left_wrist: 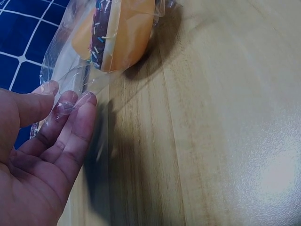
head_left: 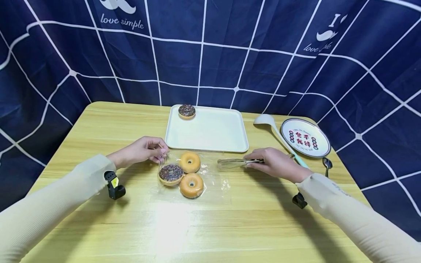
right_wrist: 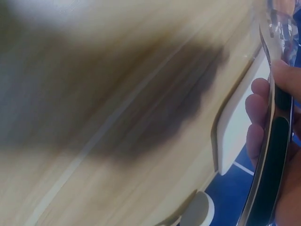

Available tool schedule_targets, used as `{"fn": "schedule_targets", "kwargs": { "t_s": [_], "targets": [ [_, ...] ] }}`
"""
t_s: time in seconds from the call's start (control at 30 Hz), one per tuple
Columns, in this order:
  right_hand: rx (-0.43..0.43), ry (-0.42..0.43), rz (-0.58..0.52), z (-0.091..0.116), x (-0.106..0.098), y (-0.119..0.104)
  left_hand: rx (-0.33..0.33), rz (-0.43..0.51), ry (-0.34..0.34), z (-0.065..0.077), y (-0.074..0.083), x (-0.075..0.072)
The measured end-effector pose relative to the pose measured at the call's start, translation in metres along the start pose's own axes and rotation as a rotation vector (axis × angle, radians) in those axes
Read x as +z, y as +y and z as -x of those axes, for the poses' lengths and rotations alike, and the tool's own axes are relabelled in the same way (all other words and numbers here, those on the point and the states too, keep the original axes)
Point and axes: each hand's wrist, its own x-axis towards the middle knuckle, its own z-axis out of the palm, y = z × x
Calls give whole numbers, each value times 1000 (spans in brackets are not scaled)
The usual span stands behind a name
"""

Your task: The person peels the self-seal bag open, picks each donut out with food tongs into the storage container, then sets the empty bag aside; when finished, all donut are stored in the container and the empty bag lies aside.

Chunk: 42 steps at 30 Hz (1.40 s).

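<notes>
A clear plastic bag (head_left: 215,184) lies on the table with three doughnuts in it. One is a chocolate-topped doughnut (head_left: 171,174) with sprinkles; beside it are a plain doughnut (head_left: 190,162) and a second plain doughnut (head_left: 192,185). My left hand (head_left: 144,150) pinches the bag's left edge between thumb and fingertips; the left wrist view shows the film (left_wrist: 70,106) there. Metal tongs (head_left: 227,163) with dark handle insets (right_wrist: 272,165) are gripped in my right hand (head_left: 274,162). Their tips point left, over the bag's right side, apart from the doughnuts.
Behind the bag stands a white tray (head_left: 210,137), a chocolate doughnut (head_left: 186,111) in its far left corner. To the right are a white ladle (head_left: 265,119) with a green handle end, a printed plate (head_left: 320,140) and a small dark spoon (head_left: 327,163). A blue checked cloth (head_left: 177,62) hangs behind.
</notes>
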Motion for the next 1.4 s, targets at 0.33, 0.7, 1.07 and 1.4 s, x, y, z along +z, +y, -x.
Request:
{"fn": "schedule_targets", "kwargs": {
  "t_s": [0.33, 0.7, 1.07, 1.4],
  "targets": [
    [96, -82, -183, -5, 2, -1, 3, -3, -3, -2, 1, -1],
    [218, -241, -420, -1, -9, 12, -6, 1, -5, -2, 0, 3],
    [207, -270, -458, -3, -2, 14, -16, -19, -2, -1, -4, 6],
    [153, -130, -259, -4, 5, 14, -18, -20, -3, -3, -6, 7]
  ]
}}
